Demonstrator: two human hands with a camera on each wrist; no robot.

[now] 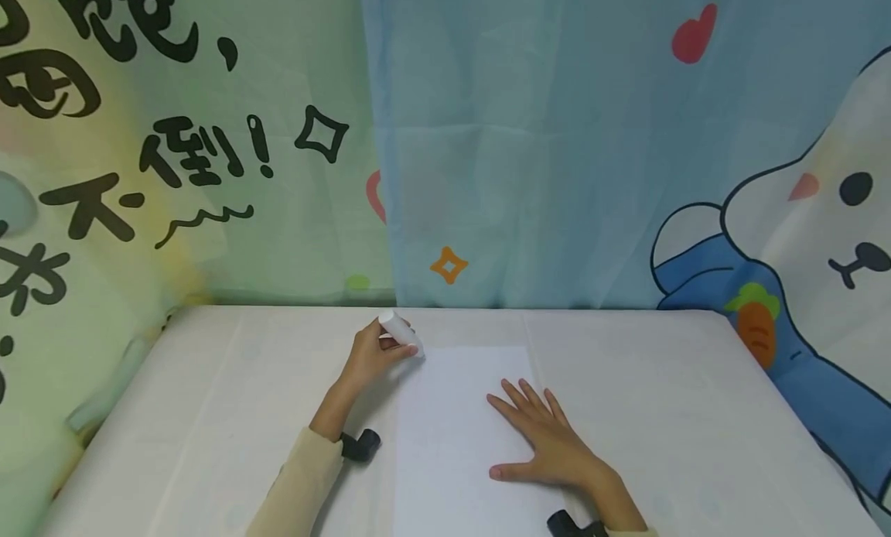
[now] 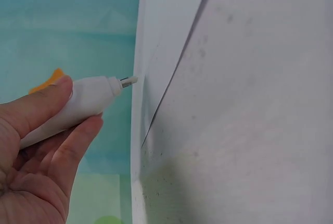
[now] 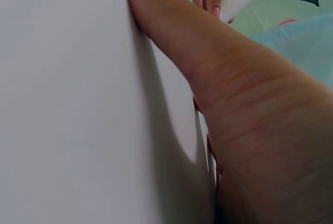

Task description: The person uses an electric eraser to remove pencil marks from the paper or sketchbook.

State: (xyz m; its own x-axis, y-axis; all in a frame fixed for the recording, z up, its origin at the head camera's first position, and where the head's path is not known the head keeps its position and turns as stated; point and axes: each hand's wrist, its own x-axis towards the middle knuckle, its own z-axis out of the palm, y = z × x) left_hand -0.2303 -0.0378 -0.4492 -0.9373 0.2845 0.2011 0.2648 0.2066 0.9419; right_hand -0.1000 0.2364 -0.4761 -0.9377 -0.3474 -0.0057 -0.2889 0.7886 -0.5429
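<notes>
My left hand point(image 1: 369, 357) grips a white electric eraser point(image 1: 399, 330) between thumb and fingers, near the far left corner of a white sheet of paper point(image 1: 452, 429). In the left wrist view, the eraser point(image 2: 88, 99) has a thick body, a short metal collet and a pale tip pointing toward the sheet's corner point(image 2: 174, 21). With fingers spread, my right hand point(image 1: 550, 448) rests on the right part of the sheet. Its thumb point(image 3: 182, 31) lies over the paper in the right wrist view, where the other fingers are mostly hidden.
A white-covered table point(image 1: 230, 413) lies under the sheet. Behind it hang a light blue curtain point(image 1: 557, 173) and a green one point(image 1: 292, 235) with printed characters. A printed white cartoon animal point(image 1: 793, 204) is at the right. Black wrist cameras point(image 1: 362, 446) sit on both wrists.
</notes>
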